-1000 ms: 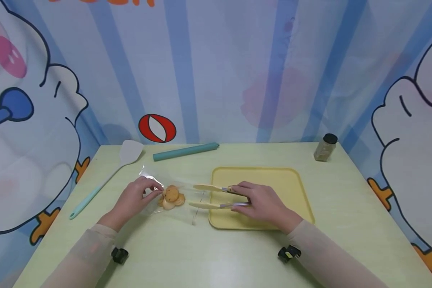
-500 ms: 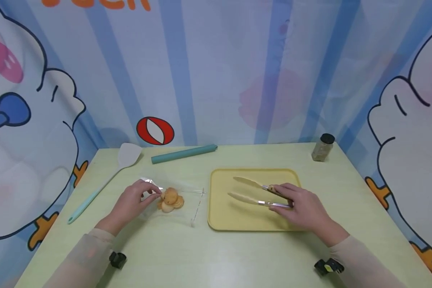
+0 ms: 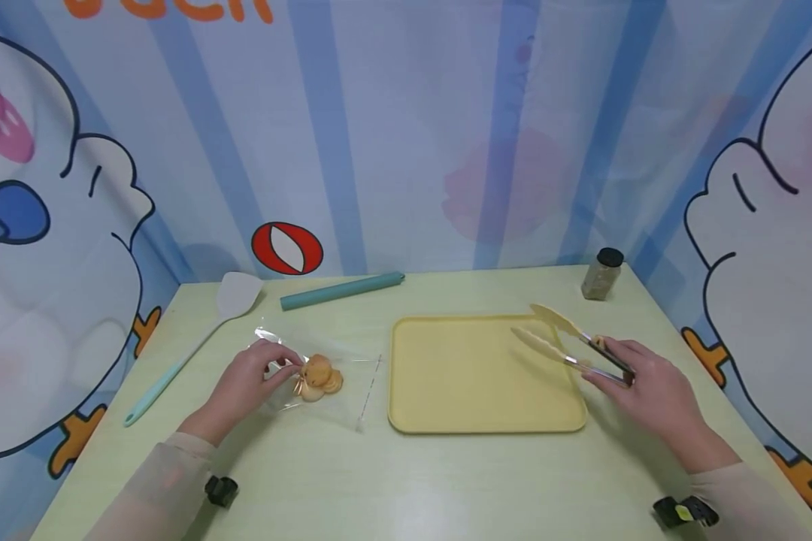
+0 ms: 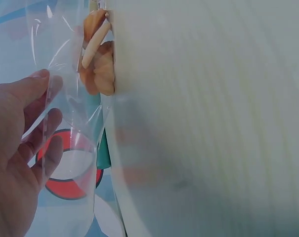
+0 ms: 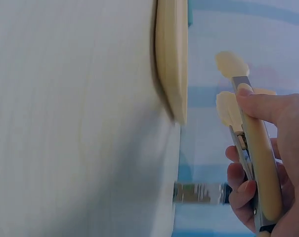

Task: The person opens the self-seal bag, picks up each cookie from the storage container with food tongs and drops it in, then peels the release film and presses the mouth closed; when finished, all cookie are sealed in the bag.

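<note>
My left hand (image 3: 246, 379) pinches the edge of a clear plastic bag (image 4: 65, 98) between thumb and fingers. Inside the bag, several round golden-brown pieces that look like biscuits or small breads (image 3: 318, 376) lie bunched near my fingertips; their exact kind cannot be told. In my right hand (image 3: 656, 391) is a pair of tongs (image 5: 260, 158) with cream tips and metal arms, held by thumb and fingers. The tong tips stand apart with nothing between them, over the right edge of the yellow tray (image 3: 474, 376).
A white-headed spatula (image 3: 239, 294) with a mint handle lies at the left, and a teal rod (image 3: 341, 291) along the back. At the back right corner stands a black-lidded jar (image 3: 602, 274). A printed curtain (image 3: 406, 135) hangs behind the table (image 3: 406, 481).
My right hand has carried the tongs rightward, from over the bag's open end across the tray to its right side. My left hand stays at the bag.
</note>
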The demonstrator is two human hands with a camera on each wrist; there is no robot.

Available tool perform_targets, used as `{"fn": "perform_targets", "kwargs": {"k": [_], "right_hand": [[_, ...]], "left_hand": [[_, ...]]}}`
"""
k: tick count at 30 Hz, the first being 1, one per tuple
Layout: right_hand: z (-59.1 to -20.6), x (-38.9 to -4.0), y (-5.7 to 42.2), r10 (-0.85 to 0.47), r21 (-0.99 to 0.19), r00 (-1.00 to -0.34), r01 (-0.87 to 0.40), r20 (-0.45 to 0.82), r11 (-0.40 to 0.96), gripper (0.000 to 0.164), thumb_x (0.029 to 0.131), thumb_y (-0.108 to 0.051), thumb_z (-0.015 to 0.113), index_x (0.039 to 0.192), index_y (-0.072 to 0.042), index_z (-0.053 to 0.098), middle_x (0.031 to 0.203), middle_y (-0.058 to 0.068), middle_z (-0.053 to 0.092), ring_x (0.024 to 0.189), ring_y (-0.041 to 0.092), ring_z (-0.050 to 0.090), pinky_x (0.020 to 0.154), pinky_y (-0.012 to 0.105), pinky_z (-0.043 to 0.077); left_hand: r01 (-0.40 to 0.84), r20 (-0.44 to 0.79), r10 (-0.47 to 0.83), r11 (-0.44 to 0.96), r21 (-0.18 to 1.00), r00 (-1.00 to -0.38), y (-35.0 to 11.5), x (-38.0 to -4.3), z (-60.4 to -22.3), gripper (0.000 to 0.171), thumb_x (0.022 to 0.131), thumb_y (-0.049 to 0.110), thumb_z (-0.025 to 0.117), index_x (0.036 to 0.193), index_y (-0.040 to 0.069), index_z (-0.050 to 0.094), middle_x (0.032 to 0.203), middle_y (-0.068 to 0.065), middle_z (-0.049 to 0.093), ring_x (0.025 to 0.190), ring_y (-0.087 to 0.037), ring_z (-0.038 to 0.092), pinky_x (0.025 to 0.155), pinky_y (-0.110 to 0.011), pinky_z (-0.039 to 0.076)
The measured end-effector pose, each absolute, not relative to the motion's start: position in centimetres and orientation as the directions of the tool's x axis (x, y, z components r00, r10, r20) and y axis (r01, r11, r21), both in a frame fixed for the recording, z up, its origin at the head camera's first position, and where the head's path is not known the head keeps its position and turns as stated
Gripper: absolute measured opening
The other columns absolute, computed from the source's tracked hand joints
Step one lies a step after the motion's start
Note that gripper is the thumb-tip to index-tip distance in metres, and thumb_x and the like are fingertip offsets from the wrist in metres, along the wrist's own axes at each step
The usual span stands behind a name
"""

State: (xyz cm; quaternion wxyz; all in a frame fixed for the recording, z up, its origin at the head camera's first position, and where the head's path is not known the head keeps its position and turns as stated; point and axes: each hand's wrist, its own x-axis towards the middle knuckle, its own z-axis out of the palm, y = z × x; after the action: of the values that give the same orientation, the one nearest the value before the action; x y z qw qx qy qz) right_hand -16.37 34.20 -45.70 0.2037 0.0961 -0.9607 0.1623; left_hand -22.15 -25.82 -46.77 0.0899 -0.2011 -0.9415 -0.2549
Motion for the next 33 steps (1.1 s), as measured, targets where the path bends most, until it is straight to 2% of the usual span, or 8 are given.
{"fn": "perform_targets", "kwargs": {"k": [3, 7, 11, 16, 24, 29, 31, 33], "right_hand": [[-45.9, -16.4, 36.1, -0.097, -0.276, -0.906, -0.226, 0.412, 0.934, 0.07, 0.087, -0.043, 0.082, 0.137, 0.002, 0.063, 0.118, 0.022, 0.07, 0.067, 0.018, 0.056, 0.055, 0.033, 0.04], [-46.4, -16.3, 38.5, -0.064, -0.298, -0.926, -0.185, 0.373, 0.937, 0.072, 0.088, -0.042, 0.082, 0.138, 0.006, 0.061, 0.121, 0.03, 0.067, 0.08, 0.036, 0.065, 0.061, 0.048, 0.049], [-46.9, -16.2, 40.3, -0.029, -0.315, -0.946, -0.137, 0.324, 0.939, 0.073, 0.088, -0.039, 0.082, 0.138, 0.01, 0.058, 0.121, 0.036, 0.065, 0.087, 0.045, 0.065, 0.065, 0.056, 0.05], [-47.6, -16.2, 41.8, -0.005, -0.301, -0.962, -0.09, 0.274, 0.949, 0.076, 0.089, -0.041, 0.081, 0.136, 0.013, 0.057, 0.116, 0.039, 0.064, 0.084, 0.044, 0.064, 0.061, 0.051, 0.049], [-47.8, -16.2, 42.9, 0.0, -0.285, -0.979, -0.06, 0.205, 0.957, 0.08, 0.088, -0.046, 0.08, 0.134, 0.015, 0.058, 0.12, 0.044, 0.06, 0.094, 0.053, 0.063, 0.07, 0.061, 0.049], [-47.8, -16.1, 43.2, 0.015, -0.27, -0.991, -0.022, 0.136, 0.963, 0.083, 0.088, -0.049, 0.079, 0.134, 0.017, 0.056, 0.116, 0.043, 0.062, 0.083, 0.043, 0.062, 0.061, 0.047, 0.048], [-47.8, -16.0, 43.2, 0.025, -0.263, -0.994, -0.004, 0.108, 0.965, 0.087, 0.088, -0.052, 0.078, 0.135, 0.018, 0.055, 0.117, 0.043, 0.06, 0.082, 0.041, 0.06, 0.061, 0.046, 0.048], [-47.9, -16.0, 43.2, 0.033, -0.265, -0.995, 0.007, 0.093, 0.964, 0.09, 0.088, -0.053, 0.078, 0.135, 0.019, 0.054, 0.119, 0.044, 0.056, 0.085, 0.044, 0.059, 0.065, 0.051, 0.05]], "left_hand": [[0.412, 0.255, 0.328, 0.792, 0.45, -0.91, -25.9, -22.1, -46.5, 0.014, 0.09, 0.014, 0.08, 0.103, 0.019, 0.077, 0.101, 0.002, 0.074, 0.094, -0.019, 0.062, 0.078, -0.037, 0.054], [0.403, 0.242, 0.325, 0.794, 0.456, -0.914, -25.9, -22.1, -46.3, 0.014, 0.091, 0.013, 0.08, 0.103, 0.019, 0.077, 0.102, 0.002, 0.073, 0.096, -0.021, 0.063, 0.079, -0.038, 0.055], [0.402, 0.239, 0.326, 0.794, 0.456, -0.915, -25.9, -22.1, -46.3, 0.014, 0.091, 0.014, 0.08, 0.103, 0.019, 0.077, 0.102, 0.001, 0.073, 0.097, -0.021, 0.063, 0.079, -0.038, 0.055], [0.412, 0.251, 0.331, 0.794, 0.447, -0.91, -25.9, -22.2, -46.4, 0.013, 0.091, 0.016, 0.08, 0.103, 0.019, 0.077, 0.102, 0.002, 0.074, 0.096, -0.021, 0.063, 0.078, -0.036, 0.055], [0.414, 0.257, 0.329, 0.793, 0.448, -0.909, -25.9, -22.3, -46.5, 0.012, 0.091, 0.018, 0.08, 0.103, 0.019, 0.077, 0.101, 0.002, 0.073, 0.093, -0.022, 0.063, 0.077, -0.036, 0.054], [0.422, 0.269, 0.332, 0.79, 0.444, -0.904, -25.8, -22.3, -46.5, 0.013, 0.091, 0.017, 0.08, 0.103, 0.019, 0.077, 0.1, 0.001, 0.074, 0.092, -0.022, 0.063, 0.077, -0.036, 0.054], [0.426, 0.273, 0.335, 0.79, 0.441, -0.902, -25.8, -22.3, -46.5, 0.013, 0.091, 0.017, 0.08, 0.103, 0.018, 0.077, 0.1, 0.001, 0.074, 0.092, -0.022, 0.063, 0.077, -0.036, 0.054], [0.427, 0.275, 0.335, 0.79, 0.441, -0.901, -25.8, -22.3, -46.4, 0.013, 0.091, 0.016, 0.08, 0.103, 0.018, 0.077, 0.1, 0.001, 0.074, 0.092, -0.022, 0.063, 0.076, -0.035, 0.053]]}}
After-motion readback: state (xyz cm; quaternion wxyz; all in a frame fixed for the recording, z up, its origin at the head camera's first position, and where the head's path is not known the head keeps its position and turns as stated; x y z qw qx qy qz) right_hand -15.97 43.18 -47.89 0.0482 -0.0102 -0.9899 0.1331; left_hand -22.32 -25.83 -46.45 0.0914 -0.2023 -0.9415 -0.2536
